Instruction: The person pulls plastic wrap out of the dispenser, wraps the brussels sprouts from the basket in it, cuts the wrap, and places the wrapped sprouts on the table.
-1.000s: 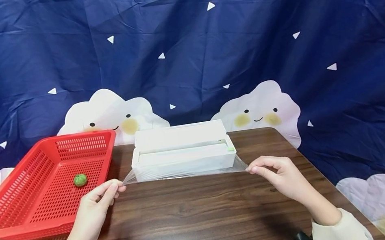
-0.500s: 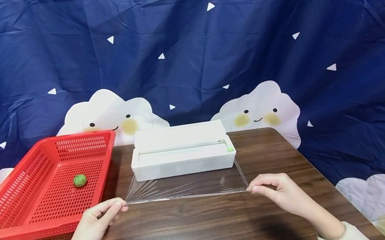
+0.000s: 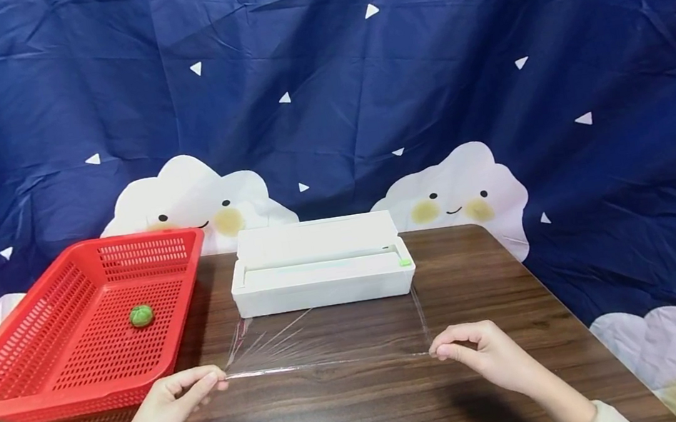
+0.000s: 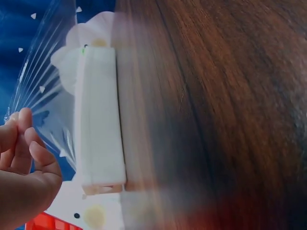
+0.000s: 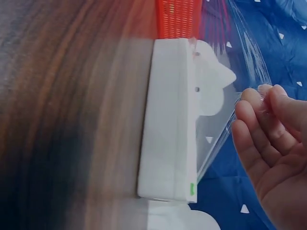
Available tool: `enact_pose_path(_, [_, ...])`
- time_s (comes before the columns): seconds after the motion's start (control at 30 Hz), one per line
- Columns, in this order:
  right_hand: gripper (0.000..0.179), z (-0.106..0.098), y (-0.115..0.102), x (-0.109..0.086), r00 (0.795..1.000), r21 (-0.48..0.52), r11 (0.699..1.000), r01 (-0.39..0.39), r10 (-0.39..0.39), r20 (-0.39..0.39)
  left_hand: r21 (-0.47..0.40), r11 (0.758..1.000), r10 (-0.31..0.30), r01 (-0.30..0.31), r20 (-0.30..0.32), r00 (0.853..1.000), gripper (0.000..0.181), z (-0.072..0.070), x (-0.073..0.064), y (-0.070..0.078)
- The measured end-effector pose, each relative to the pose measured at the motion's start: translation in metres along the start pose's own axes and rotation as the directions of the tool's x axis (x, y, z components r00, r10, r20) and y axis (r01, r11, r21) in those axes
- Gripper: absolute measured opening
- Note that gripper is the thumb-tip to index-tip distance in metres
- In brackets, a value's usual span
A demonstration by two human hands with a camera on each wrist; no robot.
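Note:
A clear sheet of plastic wrap (image 3: 330, 338) stretches from a white dispenser box (image 3: 324, 294) toward the person, its front edge taut between both hands. The left hand (image 3: 174, 407) pinches one corner between thumb and fingers; the right hand (image 3: 488, 356) pinches the opposite corner. Creases fan out from the left corner. The box stands with its lid raised, a white roll inside and a small green piece at its right end. In the left wrist view the left hand (image 4: 29, 167) grips the film, and in the right wrist view the right hand (image 5: 273, 134) does likewise.
At the left of the brown wooden table (image 3: 341, 419) sits a red plastic basket (image 3: 183, 290). A small green round object (image 3: 141, 316), ribbed like a vegetable, lies in it. Behind the table hangs a blue curtain (image 3: 317, 62) with clouds and white triangles.
Both hands have drawn back toward the person, pulling a longer sheet of plastic wrap out of the box. The box, basket and green object have stayed in place.

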State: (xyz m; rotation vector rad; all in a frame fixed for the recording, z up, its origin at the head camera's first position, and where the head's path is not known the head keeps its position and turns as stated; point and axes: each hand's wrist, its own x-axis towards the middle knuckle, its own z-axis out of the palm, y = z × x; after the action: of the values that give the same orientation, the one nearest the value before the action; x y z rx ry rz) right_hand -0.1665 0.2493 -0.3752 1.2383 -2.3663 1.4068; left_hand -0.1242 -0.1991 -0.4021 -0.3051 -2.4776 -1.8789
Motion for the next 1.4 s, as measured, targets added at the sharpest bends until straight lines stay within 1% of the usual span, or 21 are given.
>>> enact_pose_path(0.07, [0.019, 0.002, 0.003, -0.001, 1.0, 0.013, 1.0, -0.019, 0.019, 0.014, -0.015, 0.999, -0.031, 0.032, 0.011, 0.999, 0.028, -0.001, 0.0, -0.002])
enact_pose_path(0.2, [0.015, 0.007, 0.01, -0.003, 0.998, 0.014, 0.999, -0.046, 0.045, 0.038, -0.059, 0.993, -0.097, 0.1, 0.056, 0.994, 0.031, -0.002, 0.0, -0.007])
enact_pose_path(0.27, [0.013, 0.009, 0.014, -0.004, 0.997, 0.013, 0.998, -0.061, 0.06, 0.054, -0.069, 0.989, -0.13, 0.134, 0.067, 0.989, 0.033, -0.002, 0.0, -0.01])
enact_pose_path(0.3, [0.012, 0.01, 0.016, -0.004, 0.996, 0.012, 0.998, -0.066, 0.065, 0.063, -0.061, 0.989, -0.133, 0.137, 0.072, 0.989, 0.034, -0.001, 0.0, -0.012])
enact_pose_path(0.37, [0.011, 0.011, 0.019, -0.005, 0.993, 0.015, 0.996, -0.084, 0.082, 0.081, -0.021, 0.995, -0.098, 0.1, 0.085, 0.992, 0.033, -0.001, 0.001, -0.018])
enact_pose_path(0.43, [0.01, 0.012, 0.02, -0.006, 0.99, 0.018, 0.995, -0.098, 0.096, 0.099, 0.021, 0.999, -0.042, 0.04, 0.104, 0.994, 0.03, 0.0, 0.003, -0.023])
enact_pose_path(0.47, [0.01, 0.012, 0.021, -0.006, 0.989, 0.021, 0.995, -0.102, 0.099, 0.107, 0.038, 0.999, -0.004, -0.001, 0.12, 0.993, 0.029, 0.001, 0.003, -0.025])
enact_pose_path(0.53, [0.01, 0.012, 0.023, -0.007, 0.988, 0.016, 0.994, -0.105, 0.103, 0.117, 0.056, 0.994, 0.08, -0.09, 0.164, 0.983, 0.026, 0.001, 0.005, -0.03])
enact_pose_path(0.57, [0.01, 0.012, 0.025, -0.008, 0.987, 0.01, 0.995, -0.104, 0.102, 0.123, 0.06, 0.991, 0.105, -0.118, 0.18, 0.978, 0.025, 0.001, 0.005, -0.032])
enact_pose_path(0.67, [0.01, 0.013, 0.031, -0.009, 0.986, -0.017, 0.996, -0.092, 0.094, 0.141, 0.087, 0.978, 0.166, -0.189, 0.218, 0.962, 0.021, 0.002, 0.007, -0.038])
enact_pose_path(0.77, [0.011, 0.015, 0.039, -0.009, 0.984, -0.053, 0.996, -0.078, 0.086, 0.159, 0.168, 0.956, 0.201, -0.241, 0.224, 0.954, 0.017, 0.004, 0.008, -0.04])
enact_pose_path(0.83, [0.01, 0.016, 0.042, -0.009, 0.981, -0.067, 0.994, -0.08, 0.091, 0.172, 0.244, 0.934, 0.206, -0.259, 0.224, 0.953, 0.016, 0.005, 0.01, -0.04])
enact_pose_path(0.93, [0.008, 0.018, 0.044, -0.007, 0.975, -0.091, 0.991, -0.095, 0.111, 0.192, 0.352, 0.898, 0.19, -0.264, 0.231, 0.954, 0.016, 0.008, 0.014, -0.04])
enact_pose_path(0.97, [0.007, 0.019, 0.045, -0.006, 0.973, -0.099, 0.99, -0.102, 0.12, 0.195, 0.378, 0.888, 0.182, -0.262, 0.233, 0.955, 0.016, 0.009, 0.014, -0.039])
enact_pose_path(1.03, [0.007, 0.019, 0.046, -0.005, 0.97, -0.116, 0.987, -0.112, 0.134, 0.202, 0.406, 0.876, 0.17, -0.26, 0.245, 0.955, 0.016, 0.01, 0.016, -0.039])
enact_pose_path(1.13, [0.009, 0.02, 0.049, -0.005, 0.966, -0.125, 0.984, -0.129, 0.154, 0.209, 0.416, 0.867, 0.173, -0.276, 0.269, 0.948, 0.014, 0.011, 0.018, -0.038])
enact_pose_path(1.23, [0.01, 0.021, 0.053, -0.004, 0.959, -0.11, 0.982, -0.153, 0.174, 0.222, 0.412, 0.866, 0.17, -0.283, 0.289, 0.942, 0.014, 0.012, 0.019, -0.038])
enact_pose_path(1.4, [0.01, 0.022, 0.057, -0.002, 0.947, -0.096, 0.98, -0.175, 0.194, 0.255, 0.399, 0.883, 0.124, -0.248, 0.311, 0.942, 0.015, 0.012, 0.022, -0.038])
